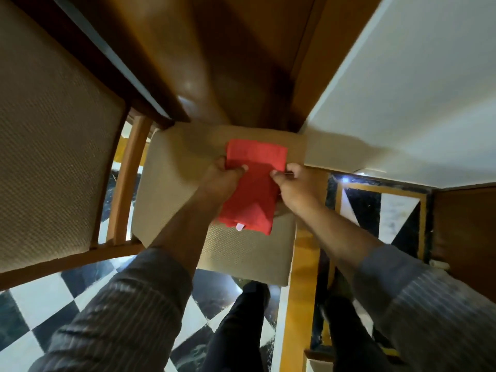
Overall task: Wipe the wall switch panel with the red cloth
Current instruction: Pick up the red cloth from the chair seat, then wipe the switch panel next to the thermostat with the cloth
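No text, brand, number or sign can be read anywhere. The only label in sight is a small pale tag (pixel 239 226) at the lower hem of the red cloth (pixel 252 189), and it is too small and blurred to show any print.

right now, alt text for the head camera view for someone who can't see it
Seen from above, a person's left hand and right hand each grip a side of a folded red cloth over the beige padded seat of a wooden chair. A white wall rises on the right, black-and-white checkered floor lies below, and no switch panel is visible.
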